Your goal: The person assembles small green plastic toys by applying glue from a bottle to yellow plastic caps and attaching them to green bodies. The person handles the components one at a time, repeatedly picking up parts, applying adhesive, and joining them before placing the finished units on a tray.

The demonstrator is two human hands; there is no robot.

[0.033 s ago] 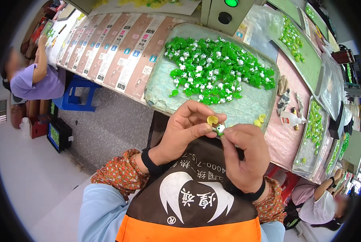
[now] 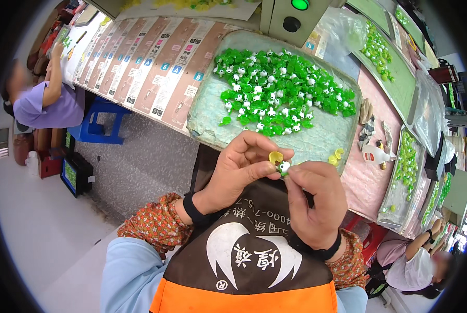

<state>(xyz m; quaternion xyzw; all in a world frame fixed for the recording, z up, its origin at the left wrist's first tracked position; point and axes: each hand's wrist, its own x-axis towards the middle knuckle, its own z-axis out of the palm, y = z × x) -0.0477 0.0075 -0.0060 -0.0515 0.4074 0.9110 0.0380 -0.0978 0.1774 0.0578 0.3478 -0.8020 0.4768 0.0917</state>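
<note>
We find the worktable covered in printed sheets and cut off along the top; its far ends bend into the dark rim of the lens. The apron fills the lower middle, its bottom edge out of frame. On the table we record a shallow tray, its near edge partly masked by the hands. A co-worker in purple sits at left, the lower body obscured, above a blue stool. In the tray lies a heap of green and white pieces, too crowded to tell one by one. The left hand has thumb and fingers closed around a yellow cup, whose underside we cannot see. The right hand has thumb and forefinger pinched at the edge of a green-and-white piece, in front of the apron and just below the cup (the fingertips cover part of it). Beside the tray stands nothing taller than a white bottle. Smallest, we note loose yellow cups near the tray's right corner, just beyond the right hand.
</note>
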